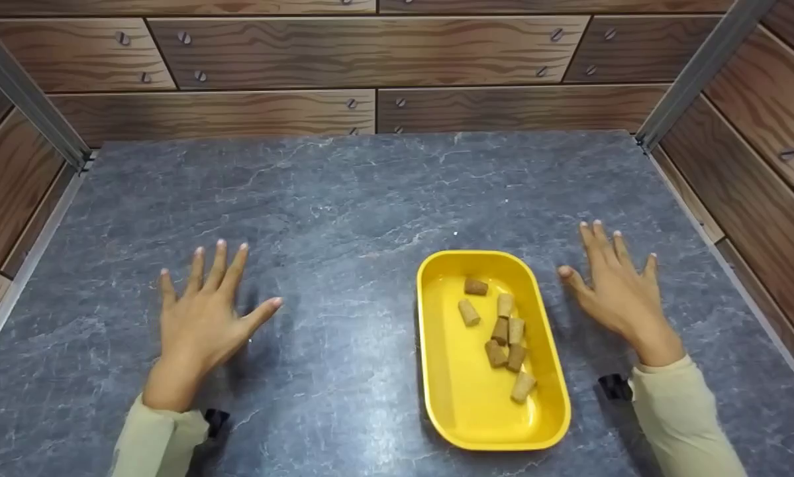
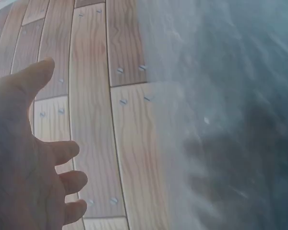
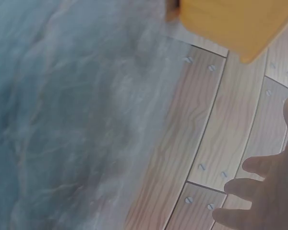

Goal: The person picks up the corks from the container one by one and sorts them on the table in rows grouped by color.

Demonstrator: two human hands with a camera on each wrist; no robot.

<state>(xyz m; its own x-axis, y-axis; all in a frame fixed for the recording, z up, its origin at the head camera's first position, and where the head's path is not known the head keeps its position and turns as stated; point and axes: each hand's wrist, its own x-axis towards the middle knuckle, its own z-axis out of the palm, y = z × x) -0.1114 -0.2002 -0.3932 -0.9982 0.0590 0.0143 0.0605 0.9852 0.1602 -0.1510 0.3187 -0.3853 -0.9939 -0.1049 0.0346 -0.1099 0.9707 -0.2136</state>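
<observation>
In the head view my left hand (image 1: 204,321) is spread over the left part of the table, fingers straight and apart, holding nothing. My right hand (image 1: 618,291) is likewise spread, just right of a yellow tray (image 1: 446,411) and apart from it. Inside the tray several brown corks (image 1: 522,387) lie loose, mostly along its right side; some are darker, like the cork (image 1: 476,287) near the far end. The left wrist view shows the left hand (image 2: 29,158) with nothing in it. In the right wrist view the right hand (image 3: 269,187) is partly cut off, below the tray's wall (image 3: 230,24).
The grey marbled table (image 1: 344,218) is bounded by wood-patterned panels (image 1: 370,53) at the back and sides. Metal posts (image 1: 701,73) stand at the far corners. A dark band piece (image 1: 614,387) shows by the right sleeve, another (image 1: 216,421) by the left.
</observation>
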